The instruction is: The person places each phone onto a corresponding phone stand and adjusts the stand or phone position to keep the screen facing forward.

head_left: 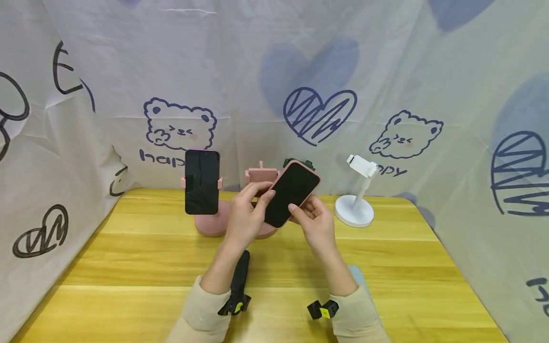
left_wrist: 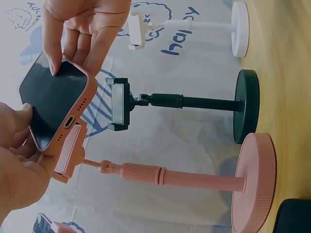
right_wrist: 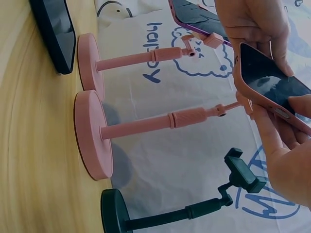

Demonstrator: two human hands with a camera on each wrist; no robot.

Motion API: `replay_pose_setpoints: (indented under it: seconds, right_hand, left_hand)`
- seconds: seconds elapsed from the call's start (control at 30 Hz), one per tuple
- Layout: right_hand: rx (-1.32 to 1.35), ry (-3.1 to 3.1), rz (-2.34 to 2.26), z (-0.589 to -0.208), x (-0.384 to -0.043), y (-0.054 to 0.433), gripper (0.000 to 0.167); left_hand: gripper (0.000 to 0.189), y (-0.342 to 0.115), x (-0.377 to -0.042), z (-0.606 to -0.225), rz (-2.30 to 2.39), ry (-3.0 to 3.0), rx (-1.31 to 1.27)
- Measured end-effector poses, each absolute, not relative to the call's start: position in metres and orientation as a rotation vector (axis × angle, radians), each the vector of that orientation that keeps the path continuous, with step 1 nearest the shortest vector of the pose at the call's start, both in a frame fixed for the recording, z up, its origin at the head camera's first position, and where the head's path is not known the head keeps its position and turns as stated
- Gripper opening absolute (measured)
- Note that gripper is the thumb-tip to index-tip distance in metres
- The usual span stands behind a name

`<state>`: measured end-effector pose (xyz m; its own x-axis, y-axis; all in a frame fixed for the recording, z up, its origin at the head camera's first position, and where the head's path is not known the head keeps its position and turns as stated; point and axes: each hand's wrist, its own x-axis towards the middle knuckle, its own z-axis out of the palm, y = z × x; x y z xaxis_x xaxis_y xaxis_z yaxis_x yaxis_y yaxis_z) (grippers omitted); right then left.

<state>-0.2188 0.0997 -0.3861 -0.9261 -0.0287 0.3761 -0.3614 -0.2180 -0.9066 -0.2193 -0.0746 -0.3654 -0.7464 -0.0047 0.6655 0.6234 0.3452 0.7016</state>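
Note:
A smartphone in a pink case is held tilted above the table between both hands, its dark screen up. My left hand grips its left edge, thumb along the side of the screen. On the lower right edge my right hand pinches it, thumb over the screen and fingers behind. Just behind the phone stands a pink phone stand, its clamp partly covered by the left hand in the head view. The left wrist view shows the phone's charging port close to that clamp.
Left of the hands, another pink stand carries a dark-screened phone. A green stand and a white stand are on the right. A black phone lies on the table; a pale blue flat object shows beside the right sleeve.

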Motion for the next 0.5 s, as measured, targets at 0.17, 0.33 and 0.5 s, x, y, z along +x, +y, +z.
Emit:
replay_pose_setpoints:
  seconds: [0.17,0.33,0.5]
  right_hand:
    - [0.479,-1.775,2.234,-0.386,-0.218,0.1,0.026]
    - [0.5,-1.73,2.229,-0.387,-0.219,0.102,0.021]
    - [0.509,-1.717,2.23,-0.387,-0.221,0.104,0.021]
  left_hand:
    - [0.026,-0.076,-0.222,-0.366,-1.457,-1.956,-0.572]
    - [0.026,-0.084,-0.23,-0.368,-1.373,-1.756,-0.522]
    - [0.031,-0.093,-0.238,-0.371,-1.313,-1.718,-0.422]
